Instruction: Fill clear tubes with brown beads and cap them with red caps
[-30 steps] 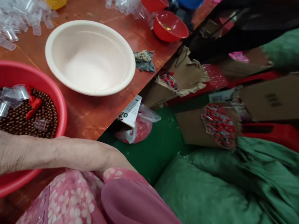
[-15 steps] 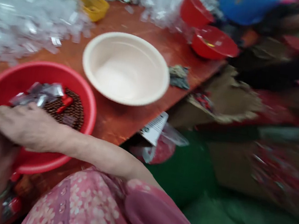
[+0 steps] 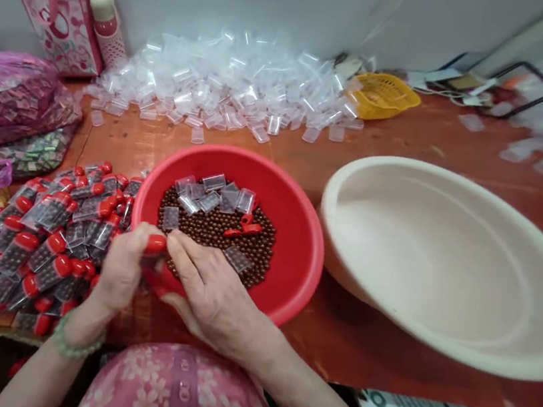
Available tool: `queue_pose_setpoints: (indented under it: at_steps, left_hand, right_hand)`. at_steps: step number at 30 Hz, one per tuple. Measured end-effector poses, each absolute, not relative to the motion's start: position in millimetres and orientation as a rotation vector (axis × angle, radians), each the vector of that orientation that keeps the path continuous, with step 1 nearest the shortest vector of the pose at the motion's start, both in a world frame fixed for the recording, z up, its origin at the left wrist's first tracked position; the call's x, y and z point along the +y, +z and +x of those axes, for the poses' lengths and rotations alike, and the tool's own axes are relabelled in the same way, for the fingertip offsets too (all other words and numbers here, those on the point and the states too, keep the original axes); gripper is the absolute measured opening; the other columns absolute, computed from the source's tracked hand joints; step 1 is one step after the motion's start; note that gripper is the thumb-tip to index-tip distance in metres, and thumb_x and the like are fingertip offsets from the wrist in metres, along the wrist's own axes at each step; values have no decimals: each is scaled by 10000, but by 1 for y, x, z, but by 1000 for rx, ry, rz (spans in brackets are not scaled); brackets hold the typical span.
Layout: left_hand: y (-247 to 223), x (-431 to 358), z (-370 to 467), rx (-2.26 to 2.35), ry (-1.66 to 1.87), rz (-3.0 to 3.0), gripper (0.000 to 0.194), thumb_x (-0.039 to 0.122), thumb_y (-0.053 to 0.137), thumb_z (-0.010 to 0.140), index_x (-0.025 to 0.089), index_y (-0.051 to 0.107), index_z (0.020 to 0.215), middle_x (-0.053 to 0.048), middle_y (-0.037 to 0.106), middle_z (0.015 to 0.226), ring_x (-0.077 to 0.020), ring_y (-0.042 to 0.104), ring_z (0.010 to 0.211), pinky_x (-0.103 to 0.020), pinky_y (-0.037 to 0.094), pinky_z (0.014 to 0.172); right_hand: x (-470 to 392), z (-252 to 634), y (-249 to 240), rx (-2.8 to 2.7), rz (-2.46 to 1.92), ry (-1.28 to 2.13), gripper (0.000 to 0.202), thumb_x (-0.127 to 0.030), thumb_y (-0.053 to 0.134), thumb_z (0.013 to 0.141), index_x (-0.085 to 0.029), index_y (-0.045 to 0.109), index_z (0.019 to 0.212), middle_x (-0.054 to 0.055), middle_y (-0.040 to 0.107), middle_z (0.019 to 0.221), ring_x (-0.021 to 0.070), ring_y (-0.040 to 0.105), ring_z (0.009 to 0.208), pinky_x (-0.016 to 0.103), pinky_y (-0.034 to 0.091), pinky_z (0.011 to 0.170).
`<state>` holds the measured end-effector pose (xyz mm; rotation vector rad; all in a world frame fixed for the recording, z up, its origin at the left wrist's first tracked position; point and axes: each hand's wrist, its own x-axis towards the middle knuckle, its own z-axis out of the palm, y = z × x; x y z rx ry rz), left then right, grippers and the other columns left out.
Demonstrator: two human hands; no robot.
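My left hand (image 3: 123, 270) is closed around a small plastic case with a red cap (image 3: 155, 244), held over the near-left rim of a red basin (image 3: 297, 234). My right hand (image 3: 219, 290) meets it from the right, its fingers together and fingertips against the case; the case's lower part is hidden and blurred. Inside the basin lie many brown beads (image 3: 212, 230), several clear empty cases (image 3: 211, 202) and a few loose red caps (image 3: 250, 229). Left of the basin is a heap of filled, red-capped cases (image 3: 54, 240).
A large cream basin (image 3: 389, 301) stands to the right. Clear cases (image 3: 242, 85) are piled along the wall, beside a yellow basket (image 3: 384, 98). Farther left are a pink bag (image 3: 51, 4), a flask (image 3: 108, 29) and filled plastic bags (image 3: 8, 99).
My view has swung left, bringing the heap of capped cases and the bags into sight. Both hands are still together at the red basin; the red-capped case now shows between them.
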<state>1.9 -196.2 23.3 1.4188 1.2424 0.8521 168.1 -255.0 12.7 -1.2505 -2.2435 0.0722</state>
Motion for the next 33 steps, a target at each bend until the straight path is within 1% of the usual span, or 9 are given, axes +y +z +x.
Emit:
queue_pose_setpoints:
  at_steps: [4,7,10,13,16,18,21,25,33]
  left_hand:
    - [43,-166,-65,1600,998,2105,268,334,437,870,174,640,798,-8,610,724,-166,581,724,-294,428,656]
    - [41,-135,-108,2163,972,2308,383,398,351,922,162,646,855,-28,552,699,-251,611,820,-366,377,666]
    - [31,-116,-129,2211,841,2399,333,454,479,881,185,634,1001,-53,634,833,-350,609,1001,-492,433,804]
    - [23,-114,-123,2146,948,2480,450,425,618,796,161,597,1159,-107,664,1119,-419,551,1159,-631,414,970]
    - [21,-122,-90,1935,952,2544,440,371,574,870,115,575,1228,-140,629,1220,-368,554,1193,-564,429,1024]
    - [20,-128,-60,1658,1070,2580,292,337,604,869,134,652,1073,-107,690,1081,-285,626,1064,-465,492,972]
    - [14,-135,-18,1402,1098,2539,183,231,528,912,144,659,1006,-88,704,1014,-219,630,995,-394,511,931]
    - [1,-140,11,1344,1103,2451,183,157,481,925,127,645,1001,-94,703,982,-201,626,944,-356,509,890]
    - [-18,-142,13,1310,1076,2474,198,128,449,921,123,646,947,-114,707,970,-227,628,951,-385,490,889]
  right_hand:
    - [-253,211,-1,-2361,-1591,352,316,-149,481,935,-121,585,1232,145,659,1149,239,601,1014,393,493,884]
    - [-233,249,-10,-2366,-1946,357,276,-97,454,919,-148,654,1101,133,652,1095,226,596,970,361,473,857]
    - [-209,271,-13,-2478,-2171,247,247,-99,458,907,-124,655,1054,155,642,1082,268,575,993,375,443,819]
    - [-195,277,-11,-2587,-2216,291,212,-149,468,921,-117,650,1025,150,658,1038,288,574,1000,378,430,798]
    - [-186,270,-6,-2626,-2176,362,206,-249,498,939,-125,663,939,141,668,1013,288,590,988,374,433,799]
    - [-178,256,-2,-2619,-2101,391,232,-287,494,952,-126,657,921,147,667,1026,280,601,998,365,437,819]
    - [-162,222,0,-2566,-1904,546,225,-318,494,962,-136,611,1026,125,674,1024,235,630,974,322,454,820]
    - [-139,178,-6,-2652,-1679,578,274,-223,516,931,-149,534,1194,133,602,1146,223,637,969,306,482,778]
    - [-132,168,-29,-2788,-1524,625,352,-93,464,894,-122,529,1239,152,523,1151,204,615,901,315,499,770]
